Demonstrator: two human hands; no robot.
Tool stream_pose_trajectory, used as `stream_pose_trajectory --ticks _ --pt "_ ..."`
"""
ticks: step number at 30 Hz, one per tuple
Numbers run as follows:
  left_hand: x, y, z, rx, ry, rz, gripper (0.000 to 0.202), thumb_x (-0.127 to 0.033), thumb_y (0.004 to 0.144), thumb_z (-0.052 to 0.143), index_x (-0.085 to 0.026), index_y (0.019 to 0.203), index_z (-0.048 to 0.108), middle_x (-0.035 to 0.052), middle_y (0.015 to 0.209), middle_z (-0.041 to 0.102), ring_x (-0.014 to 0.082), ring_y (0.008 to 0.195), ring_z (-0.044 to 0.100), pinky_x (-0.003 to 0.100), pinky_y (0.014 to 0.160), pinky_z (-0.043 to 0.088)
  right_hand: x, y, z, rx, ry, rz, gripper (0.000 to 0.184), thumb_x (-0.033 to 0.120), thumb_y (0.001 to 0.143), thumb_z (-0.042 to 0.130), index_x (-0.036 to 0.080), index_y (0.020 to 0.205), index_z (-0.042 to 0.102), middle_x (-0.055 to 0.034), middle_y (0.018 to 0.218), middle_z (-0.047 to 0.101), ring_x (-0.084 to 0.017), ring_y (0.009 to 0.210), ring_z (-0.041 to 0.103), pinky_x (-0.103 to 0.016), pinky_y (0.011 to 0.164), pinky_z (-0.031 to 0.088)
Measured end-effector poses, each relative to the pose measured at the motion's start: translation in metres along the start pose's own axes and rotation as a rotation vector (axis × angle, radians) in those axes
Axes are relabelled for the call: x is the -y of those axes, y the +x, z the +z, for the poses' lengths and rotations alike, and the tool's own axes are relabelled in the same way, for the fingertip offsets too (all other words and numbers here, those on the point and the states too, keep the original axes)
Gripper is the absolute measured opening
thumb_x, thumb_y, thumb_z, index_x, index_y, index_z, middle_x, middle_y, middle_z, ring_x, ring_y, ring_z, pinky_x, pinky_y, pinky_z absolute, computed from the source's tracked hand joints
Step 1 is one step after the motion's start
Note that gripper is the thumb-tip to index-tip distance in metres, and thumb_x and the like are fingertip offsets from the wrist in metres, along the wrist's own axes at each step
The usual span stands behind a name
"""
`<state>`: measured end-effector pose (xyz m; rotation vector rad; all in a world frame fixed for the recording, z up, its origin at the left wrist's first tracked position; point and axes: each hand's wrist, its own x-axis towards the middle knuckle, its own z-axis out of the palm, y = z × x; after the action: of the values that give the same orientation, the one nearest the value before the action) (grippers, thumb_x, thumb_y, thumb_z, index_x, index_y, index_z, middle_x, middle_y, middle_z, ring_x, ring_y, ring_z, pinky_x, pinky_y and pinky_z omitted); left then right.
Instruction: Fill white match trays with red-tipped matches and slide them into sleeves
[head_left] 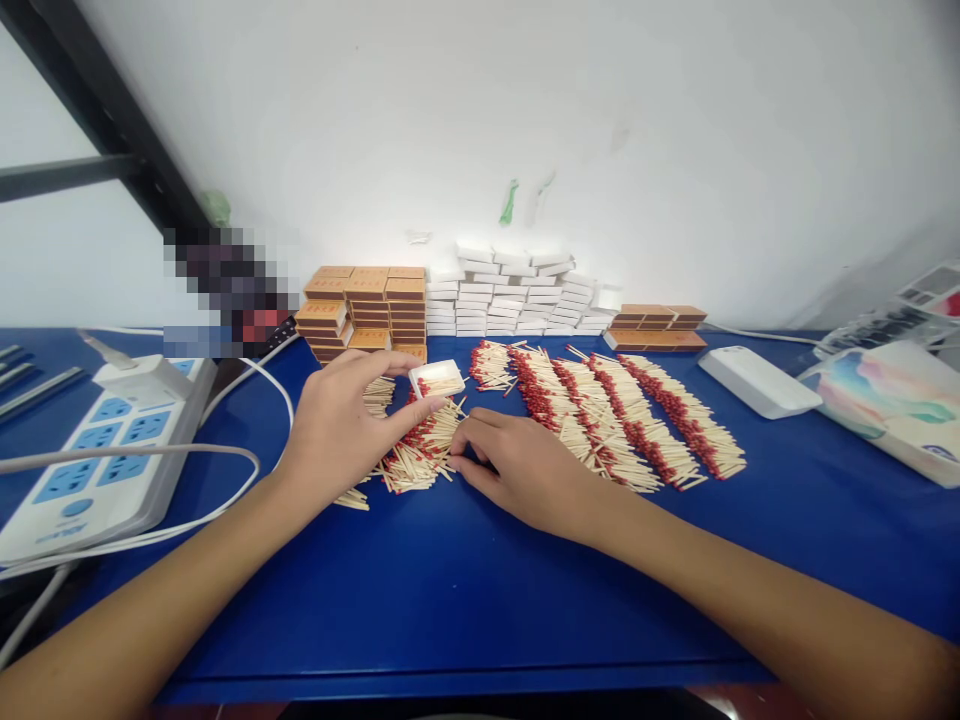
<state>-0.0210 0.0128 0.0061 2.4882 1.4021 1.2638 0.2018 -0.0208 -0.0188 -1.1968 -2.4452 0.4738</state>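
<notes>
My left hand (334, 420) grips a small white matchbox tray (448, 372) between thumb and fingers, tilted above the pile. A few matches lie inside the tray. Right below it is a loose pile of red-tipped matches (420, 465). At that pile's right edge my right hand (510, 460) has its thumb and fingertips drawn together; what they pinch, if anything, is hidden. Several slanted rows of matches (637, 420) spread out to the right of my right hand.
Behind the matches, stacked white trays (510, 295) stand against the wall, with brown matchboxes (367, 300) to their left and more brown boxes (656, 325) to the right. A power strip (112, 440) with cables lies left. A white device (757, 380) and a tissue pack (892, 400) lie right.
</notes>
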Motion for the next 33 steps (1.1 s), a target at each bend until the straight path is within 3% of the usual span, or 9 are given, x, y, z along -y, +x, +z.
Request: stream_pose_trajectory --ticks 15,20,26,33 --pt "0.0 0.0 0.001 0.01 0.029 0.011 0.036 -0.043 0.081 0.086 -0.024 0.109 0.075 -0.0005 0.104 0.08 0.0186 0.095 0.074 0.03 0.087 0.056 -0.004 0.0 -0.016 0.059 -0.075 0.016 0.006 0.017 0.1 0.057 0.018 0.094 0.059 -0.0012 0.094 0.062 -0.012 0.072 0.053 -0.027 0.064 0.035" --pt "0.001 0.0 0.001 0.021 0.032 0.013 0.037 -0.045 0.081 0.086 -0.024 0.11 0.075 0.0 0.104 0.08 0.019 0.096 0.074 0.03 0.087 0.056 -0.007 0.001 -0.022 0.054 -0.138 0.017 0.011 0.02 0.102 0.055 0.018 0.093 0.059 -0.0028 0.097 0.064 -0.013 0.077 0.057 -0.028 0.068 0.037" --pt "0.002 -0.001 0.0 0.013 0.036 0.032 0.036 -0.045 0.082 0.086 -0.024 0.109 0.075 0.0001 0.104 0.08 0.0193 0.096 0.075 0.03 0.085 0.056 -0.012 0.001 -0.024 0.103 -0.221 0.002 0.017 0.024 0.106 0.051 0.017 0.096 0.062 -0.0061 0.102 0.067 -0.016 0.081 0.06 -0.029 0.07 0.039" --pt "0.001 -0.001 0.002 0.017 0.037 0.023 0.038 -0.045 0.081 0.087 -0.024 0.11 0.075 -0.0001 0.104 0.08 0.0197 0.096 0.074 0.031 0.087 0.056 -0.017 0.001 -0.024 0.094 -0.243 0.022 0.011 0.029 0.103 0.061 0.019 0.107 0.062 -0.0056 0.104 0.067 -0.017 0.08 0.06 -0.029 0.065 0.035"
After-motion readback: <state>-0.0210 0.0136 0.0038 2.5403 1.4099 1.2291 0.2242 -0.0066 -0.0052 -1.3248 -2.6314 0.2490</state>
